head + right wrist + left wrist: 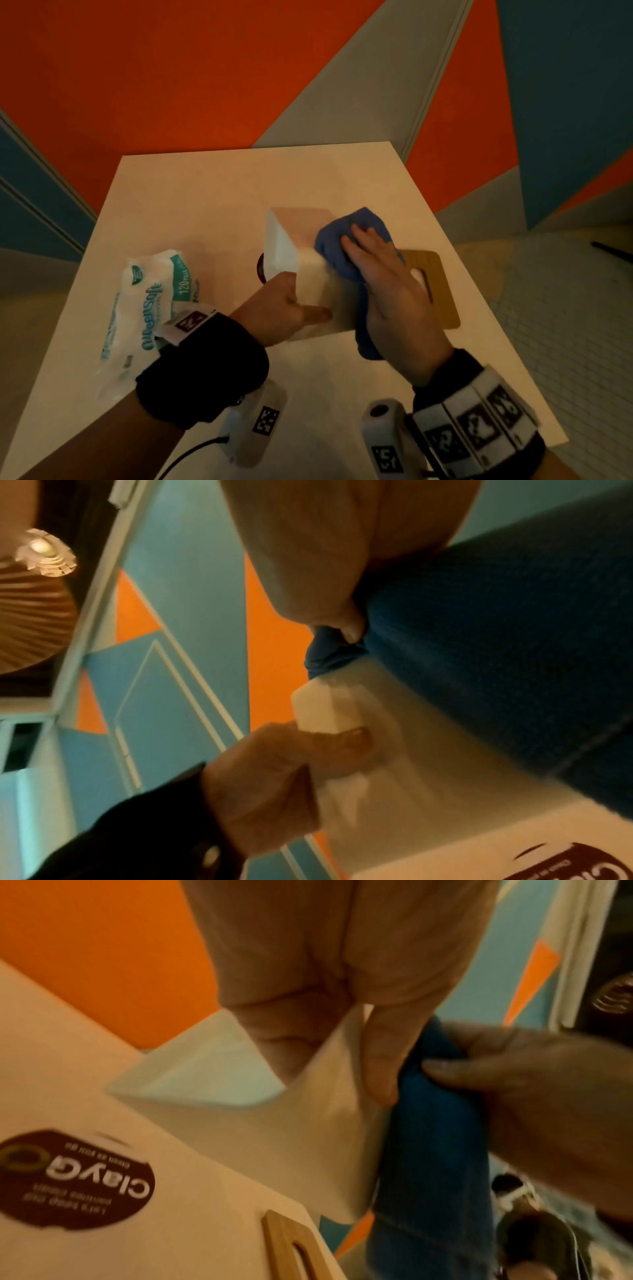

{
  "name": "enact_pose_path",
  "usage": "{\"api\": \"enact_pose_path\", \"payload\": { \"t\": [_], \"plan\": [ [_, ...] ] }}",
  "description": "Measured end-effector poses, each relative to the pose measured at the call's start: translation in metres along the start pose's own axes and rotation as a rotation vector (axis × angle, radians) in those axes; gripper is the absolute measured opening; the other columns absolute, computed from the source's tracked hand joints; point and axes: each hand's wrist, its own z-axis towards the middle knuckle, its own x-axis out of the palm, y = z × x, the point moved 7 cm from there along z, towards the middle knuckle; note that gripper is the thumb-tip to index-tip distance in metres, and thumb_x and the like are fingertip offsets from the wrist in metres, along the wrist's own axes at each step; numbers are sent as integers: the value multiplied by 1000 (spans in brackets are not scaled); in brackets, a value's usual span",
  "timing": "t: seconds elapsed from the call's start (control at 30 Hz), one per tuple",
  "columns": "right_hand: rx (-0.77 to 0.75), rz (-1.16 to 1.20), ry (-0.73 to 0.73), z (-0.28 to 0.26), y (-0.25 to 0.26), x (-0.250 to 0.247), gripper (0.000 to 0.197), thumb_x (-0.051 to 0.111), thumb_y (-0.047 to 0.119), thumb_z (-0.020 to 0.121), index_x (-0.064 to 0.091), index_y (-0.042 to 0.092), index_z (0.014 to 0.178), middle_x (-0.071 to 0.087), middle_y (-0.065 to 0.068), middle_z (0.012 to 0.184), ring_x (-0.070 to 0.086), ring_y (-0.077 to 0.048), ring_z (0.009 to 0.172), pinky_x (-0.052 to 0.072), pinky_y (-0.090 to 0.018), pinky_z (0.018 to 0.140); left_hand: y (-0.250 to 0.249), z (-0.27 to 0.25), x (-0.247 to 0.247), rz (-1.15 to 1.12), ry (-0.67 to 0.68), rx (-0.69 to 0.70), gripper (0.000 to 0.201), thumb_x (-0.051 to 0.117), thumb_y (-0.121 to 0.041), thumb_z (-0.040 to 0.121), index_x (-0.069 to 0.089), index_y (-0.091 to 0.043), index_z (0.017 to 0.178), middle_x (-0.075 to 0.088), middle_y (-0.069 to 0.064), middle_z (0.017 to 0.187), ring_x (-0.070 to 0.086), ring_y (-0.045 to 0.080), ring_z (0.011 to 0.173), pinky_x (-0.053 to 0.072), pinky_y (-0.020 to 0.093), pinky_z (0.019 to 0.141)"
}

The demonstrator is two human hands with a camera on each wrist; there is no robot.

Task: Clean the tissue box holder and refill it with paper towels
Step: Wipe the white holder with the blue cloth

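Head view: on the white table the left hand grips the near end of the white box holder, tilted up off the surface, while the right hand presses a blue cloth flat against its side. A wooden lid lies just beyond, and the tissue pack waits to the left.

Left wrist view: the thumb clamps the holder's wall; the cloth hangs alongside, near a round brown sticker.

Right wrist view: the thumb pinches the cloth against the holder.

Wiping well probably means firm, overlapping strokes with the left hand bracing the holder.
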Motion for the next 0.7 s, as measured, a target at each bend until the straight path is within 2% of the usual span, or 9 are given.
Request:
{"api": "enact_pose_path", "payload": {
  "t": [0.07, 0.17, 0.27, 0.37, 0.4, 0.5, 0.53, 0.63, 0.7],
  "plan": [
    [-74, -75, 4, 0, 17, 10, 47, 27, -4, 85, 51, -2, 126, 50, -26, 135, 43, -23, 129, -6, -1, 106, 0, -1, 3, 20, -4, 13, 23, 60, 3, 80, 64, -19, 81, 67, -15, 71, 60, -10, 62, 46, 4, 62],
    [-378, 267, 197, 5, 60, 17, 30, 43, -2, 83, 61, -10, 106, 58, -28, 120, 33, 22, 112, -3, 3, 92, 5, -3, 2, -13, -77, 0, 25, 56, 7, 82, 66, -17, 80, 70, -9, 75, 65, -4, 69, 54, 13, 67],
    [-261, 157, 183, 4, 21, 8, 42, 39, 20, 91, 55, -14, 112, 47, -19, 121, 44, -4, 116, 16, -3, 107, 9, -5, -12, 101, -238, 36, 20, 62, 4, 78, 67, -1, 96, 66, 4, 95, 62, 14, 88, 50, 20, 76],
    [106, -83, 11, -18, -37, -9, 49, 33, 6, 84, 45, 9, 131, 37, 1, 137, 29, -5, 130, 17, -21, 114, 11, -6, -12, 117, -262, 35, 32, 63, -1, 79, 61, -1, 111, 57, -2, 102, 53, 12, 98, 40, 17, 76],
    [79, -57, 21, 3, -28, 6, 50, 37, 1, 81, 48, 5, 130, 43, -7, 137, 32, -7, 128, 17, -19, 111, 13, -6, -10, 95, -258, 8, 32, 62, 0, 79, 61, -1, 111, 58, -2, 101, 55, 12, 96, 40, 20, 79],
    [-526, 528, 111, 15, 42, 13, 41, 50, 18, 76, 61, -6, 108, 66, -17, 94, 52, -17, 100, 28, -14, 102, 16, -4, -6, 69, -240, -18, 16, 62, 4, 78, 69, -9, 84, 62, -2, 71, 57, -1, 63, 45, 25, 71],
    [-525, 632, 139, 3, 49, 13, 41, 49, 24, 78, 64, -6, 103, 66, -20, 92, 49, -11, 108, 11, -20, 115, 17, -3, -5, 68, -217, -17, 22, 60, 4, 79, 67, -16, 73, 61, -2, 67, 58, -2, 61, 47, 28, 71],
    [-180, 155, 12, -10, 15, 9, 55, 17, 27, 98, 54, -8, 120, 52, -28, 128, 29, -10, 129, 3, -7, 110, 15, -3, 1, 67, -180, 15, 24, 58, 4, 81, 65, -18, 74, 63, 1, 73, 60, 5, 68, 49, 21, 70],
    [26, 253, -33, -22, -12, -2, 39, 29, 24, 101, 48, 0, 124, 44, -22, 134, 30, -12, 124, 11, -9, 109, 14, -6, -2, 77, -219, 51, 19, 61, 5, 78, 68, -7, 92, 64, -1, 86, 59, 5, 76, 45, 18, 66]
  ]
}}
